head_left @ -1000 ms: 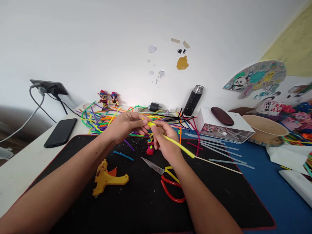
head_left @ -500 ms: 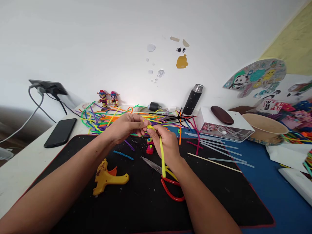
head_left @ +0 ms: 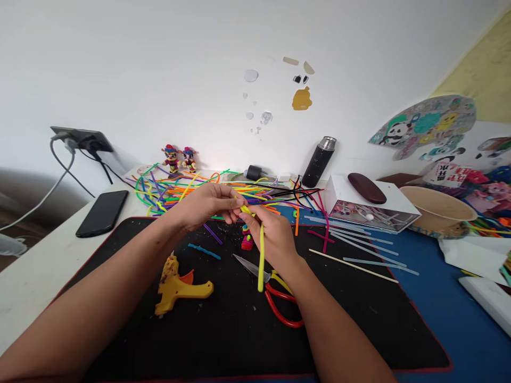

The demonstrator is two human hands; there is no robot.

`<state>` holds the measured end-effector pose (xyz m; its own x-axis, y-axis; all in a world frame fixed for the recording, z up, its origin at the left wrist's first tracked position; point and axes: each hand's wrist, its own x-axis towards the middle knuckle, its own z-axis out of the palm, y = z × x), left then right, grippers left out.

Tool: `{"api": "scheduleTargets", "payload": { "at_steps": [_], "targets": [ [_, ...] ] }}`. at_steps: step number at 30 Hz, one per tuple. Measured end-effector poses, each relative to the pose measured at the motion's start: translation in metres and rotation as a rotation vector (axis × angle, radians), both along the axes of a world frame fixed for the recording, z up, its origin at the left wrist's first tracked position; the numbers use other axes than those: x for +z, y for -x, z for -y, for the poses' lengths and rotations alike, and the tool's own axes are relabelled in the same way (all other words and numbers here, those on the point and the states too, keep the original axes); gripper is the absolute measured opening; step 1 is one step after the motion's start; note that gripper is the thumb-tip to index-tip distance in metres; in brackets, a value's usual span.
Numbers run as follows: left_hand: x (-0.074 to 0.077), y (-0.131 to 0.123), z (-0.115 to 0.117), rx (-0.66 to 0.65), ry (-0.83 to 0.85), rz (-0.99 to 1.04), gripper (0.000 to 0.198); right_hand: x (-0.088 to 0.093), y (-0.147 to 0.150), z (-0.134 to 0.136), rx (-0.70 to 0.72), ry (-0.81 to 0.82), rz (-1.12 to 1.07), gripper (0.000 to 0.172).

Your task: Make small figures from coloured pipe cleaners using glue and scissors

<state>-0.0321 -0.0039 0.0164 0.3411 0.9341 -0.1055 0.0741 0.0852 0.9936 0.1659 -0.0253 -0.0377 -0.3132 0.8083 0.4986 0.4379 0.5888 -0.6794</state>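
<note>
My left hand [head_left: 209, 206] and right hand [head_left: 276, 233] pinch a fuzzy yellow chenille stem [head_left: 261, 258]. I can't make out its finger-covered upper part.

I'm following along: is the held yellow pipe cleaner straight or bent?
Bent: the yellow pipe cleaner slants between the left hand and the right hand, then its free end hangs down.

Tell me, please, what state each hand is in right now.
Left hand: closed, pinching the yellow pipe cleaner.
Right hand: closed, holding the same yellow pipe cleaner.
</note>
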Motion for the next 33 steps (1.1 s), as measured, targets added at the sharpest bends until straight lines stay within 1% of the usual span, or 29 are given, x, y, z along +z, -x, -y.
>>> {"api": "scheduleTargets", "payload": {
  "at_steps": [3,7,10,16,20,23,25,27,31,33],
  "targets": [
    [0.001,0.003,0.000,-0.023,0.020,0.014,0.032,-0.001,0.000,-0.001,0.009,-0.005,0.016,0.034],
    [0.003,0.009,-0.001,-0.065,0.073,0.045,0.035,-0.002,0.000,-0.003,0.032,0.018,-0.005,0.032],
    [0.003,0.013,-0.003,-0.107,0.070,0.042,0.034,-0.001,0.000,-0.003,0.040,0.048,-0.015,0.033],
    [0.000,0.019,-0.007,-0.163,0.068,0.043,0.029,0.001,0.000,-0.002,0.106,0.196,-0.071,0.040],
    [0.000,0.020,-0.006,-0.204,0.080,0.006,0.030,0.003,0.001,0.000,0.152,0.285,-0.052,0.038],
    [-0.003,0.016,-0.006,-0.152,0.073,0.081,0.032,0.000,0.001,-0.001,0.143,0.310,-0.120,0.036],
    [-0.006,0.012,-0.007,-0.110,0.067,0.160,0.034,-0.002,0.001,-0.003,0.129,0.349,-0.218,0.035],
    [-0.008,0.010,-0.008,-0.085,0.068,0.211,0.036,-0.002,0.002,-0.004,0.144,0.412,-0.311,0.035],
    [-0.010,0.012,-0.013,0.010,0.048,0.280,0.033,0.006,0.001,-0.006,0.195,0.564,-0.499,0.041],
    [-0.011,0.014,-0.014,0.031,0.054,0.286,0.030,0.009,-0.003,-0.011,0.177,0.620,-0.634,0.046]
  ]
}}
